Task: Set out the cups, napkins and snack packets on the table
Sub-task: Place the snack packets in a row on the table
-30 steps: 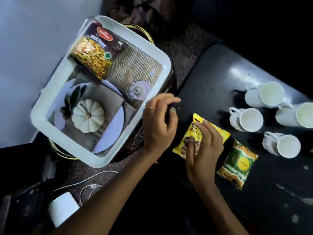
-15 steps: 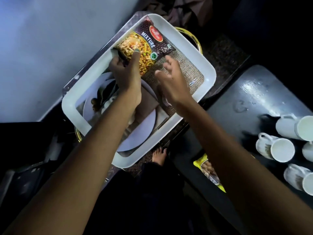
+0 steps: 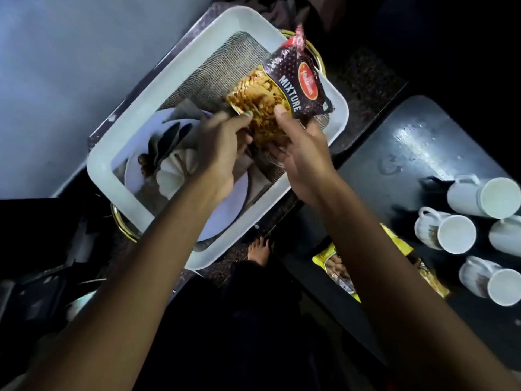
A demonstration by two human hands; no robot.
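Both hands hold a dark "Mixture" snack packet [image 3: 293, 88], lifted and tilted above the white tray [image 3: 146, 88]. My left hand [image 3: 220, 153] grips its lower left edge, and my right hand [image 3: 298, 148] grips its lower right side, thumb on the front. On the dark table [image 3: 408, 153] at the right lies a yellow snack packet [image 3: 335, 263], partly hidden by my right forearm. Several white cups [image 3: 456, 232] lie on their sides beyond it. In the tray a napkin printed with a white pumpkin [image 3: 174, 170] rests on a plate.
A woven mat [image 3: 214, 71] lines the tray's far half. The tray sits on a gold-rimmed stand [image 3: 121, 224] left of the table. A bare foot [image 3: 259, 249] shows on the speckled floor between tray and table. A pale wall fills the upper left.
The Mixture packet has left the tray's far corner and now hangs tilted over the right side of the tray. My right hand, open beside it before, has closed on it.
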